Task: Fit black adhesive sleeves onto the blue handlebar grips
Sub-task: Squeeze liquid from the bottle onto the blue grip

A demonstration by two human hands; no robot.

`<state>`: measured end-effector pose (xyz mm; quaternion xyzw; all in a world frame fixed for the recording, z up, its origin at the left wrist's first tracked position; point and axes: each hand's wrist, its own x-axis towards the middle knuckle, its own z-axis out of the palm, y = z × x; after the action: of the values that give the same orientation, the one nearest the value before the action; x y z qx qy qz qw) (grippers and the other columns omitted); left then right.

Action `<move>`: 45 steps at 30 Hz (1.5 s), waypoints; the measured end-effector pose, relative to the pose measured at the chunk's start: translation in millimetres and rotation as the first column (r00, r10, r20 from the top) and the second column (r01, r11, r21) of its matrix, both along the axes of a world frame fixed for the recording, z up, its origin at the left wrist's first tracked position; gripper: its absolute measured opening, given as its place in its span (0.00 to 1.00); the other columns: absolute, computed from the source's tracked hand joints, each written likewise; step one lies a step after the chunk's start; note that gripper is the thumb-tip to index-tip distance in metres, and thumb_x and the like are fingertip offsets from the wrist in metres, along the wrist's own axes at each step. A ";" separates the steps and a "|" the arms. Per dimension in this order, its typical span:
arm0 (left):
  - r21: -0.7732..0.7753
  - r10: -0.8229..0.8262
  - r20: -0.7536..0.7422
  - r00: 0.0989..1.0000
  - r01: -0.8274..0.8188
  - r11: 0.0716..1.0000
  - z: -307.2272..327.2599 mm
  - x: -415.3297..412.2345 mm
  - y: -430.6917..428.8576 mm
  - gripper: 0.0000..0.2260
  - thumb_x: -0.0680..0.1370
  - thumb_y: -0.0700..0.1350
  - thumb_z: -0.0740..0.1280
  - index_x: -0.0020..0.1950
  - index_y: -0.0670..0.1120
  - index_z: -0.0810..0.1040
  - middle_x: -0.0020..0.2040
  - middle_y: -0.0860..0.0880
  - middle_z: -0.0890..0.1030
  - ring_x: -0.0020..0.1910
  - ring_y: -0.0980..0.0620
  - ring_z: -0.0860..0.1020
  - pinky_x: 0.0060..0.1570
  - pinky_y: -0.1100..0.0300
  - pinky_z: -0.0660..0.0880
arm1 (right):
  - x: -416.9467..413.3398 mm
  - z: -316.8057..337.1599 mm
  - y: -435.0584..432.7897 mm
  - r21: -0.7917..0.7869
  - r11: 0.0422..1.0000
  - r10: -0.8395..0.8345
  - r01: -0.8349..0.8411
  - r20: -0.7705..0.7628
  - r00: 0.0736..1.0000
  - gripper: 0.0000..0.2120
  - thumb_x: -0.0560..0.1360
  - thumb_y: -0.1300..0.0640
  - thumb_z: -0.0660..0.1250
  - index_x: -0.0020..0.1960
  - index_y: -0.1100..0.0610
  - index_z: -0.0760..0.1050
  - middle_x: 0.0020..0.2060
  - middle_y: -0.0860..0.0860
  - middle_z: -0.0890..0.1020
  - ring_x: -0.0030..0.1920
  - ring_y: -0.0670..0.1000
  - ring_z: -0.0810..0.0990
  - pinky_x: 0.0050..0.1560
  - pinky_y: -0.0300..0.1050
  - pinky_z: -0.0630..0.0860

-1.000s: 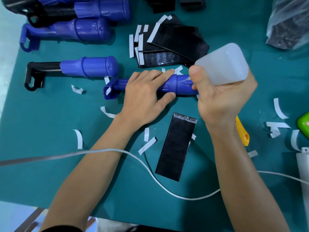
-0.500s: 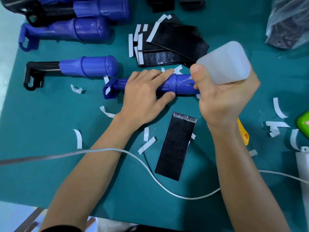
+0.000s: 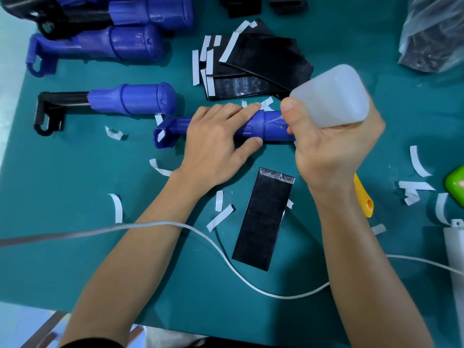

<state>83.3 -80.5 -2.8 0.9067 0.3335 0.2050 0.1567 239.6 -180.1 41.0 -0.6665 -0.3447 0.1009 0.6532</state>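
A blue handlebar grip [image 3: 270, 126] lies lengthwise on the green mat [image 3: 75, 192] at centre. My left hand [image 3: 218, 144] holds it down, fingers over its top and thumb along its near side. My right hand [image 3: 334, 146] grips a translucent white squeeze bottle [image 3: 334, 94], tipped down with its nozzle against the grip's right part. One black adhesive sleeve [image 3: 263, 217] lies flat just in front of the grip, its exposed adhesive strip at the far end. A stack of black sleeves [image 3: 258, 69] with white backing strips lies behind the grip.
Three more blue grips [image 3: 133, 99] [image 3: 120, 46] [image 3: 150, 11] lie at far left. Several peeled white backing strips [image 3: 219, 217] litter the mat. A white cable [image 3: 221, 249] crosses the near side. A yellow handle [image 3: 364, 194], a green object [image 3: 455, 184] and a plastic bag [image 3: 434, 33] are at right.
The bottle has tilted slightly and my right hand has shifted a little to the right. My left hand and the grip stay where they were.
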 end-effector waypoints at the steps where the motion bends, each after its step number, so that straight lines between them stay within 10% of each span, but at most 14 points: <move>1: 0.000 0.000 -0.001 1.000 0.000 1.000 0.1 0.0 -0.2 0.24 0.78 0.60 0.70 0.72 0.51 0.79 0.59 0.52 0.83 0.54 0.47 0.78 0.56 0.53 0.66 | -0.1 0.3 -0.2 0.003 1.000 -0.001 0.001 0.013 1.000 0.24 0.74 0.47 0.79 0.43 0.68 0.76 0.35 0.62 0.77 0.34 0.59 0.77 0.32 0.55 0.76; 30: -0.018 -0.014 -0.004 1.000 0.014 1.000 4.6 -1.6 -0.8 0.24 0.79 0.59 0.69 0.72 0.50 0.79 0.59 0.52 0.82 0.53 0.46 0.78 0.55 0.53 0.66 | 13.1 11.2 -5.1 -0.049 0.997 -0.046 0.052 0.109 0.993 0.18 0.73 0.51 0.80 0.42 0.62 0.75 0.35 0.57 0.73 0.34 0.56 0.72 0.33 0.54 0.72; 41: -0.022 -0.018 -0.013 1.000 0.017 1.000 5.9 -1.8 0.0 0.24 0.79 0.59 0.70 0.73 0.50 0.78 0.59 0.52 0.82 0.53 0.46 0.78 0.55 0.53 0.66 | 12.5 25.7 -5.9 -0.052 0.997 -0.049 0.061 0.201 0.978 0.14 0.73 0.51 0.80 0.46 0.51 0.74 0.35 0.37 0.69 0.37 0.56 0.70 0.34 0.50 0.73; 45: -0.025 -0.013 -0.009 1.000 0.013 1.000 6.3 -1.4 -0.8 0.24 0.79 0.59 0.70 0.73 0.51 0.78 0.58 0.52 0.82 0.53 0.46 0.78 0.54 0.53 0.66 | 14.4 25.7 -8.4 -0.066 0.995 -0.057 0.073 0.209 0.976 0.15 0.73 0.52 0.80 0.44 0.58 0.75 0.34 0.47 0.72 0.37 0.57 0.69 0.35 0.50 0.72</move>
<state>82.0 -81.3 3.6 0.9078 0.3308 0.1957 0.1679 254.0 -188.5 66.7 -0.7078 -0.3848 0.0223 0.5920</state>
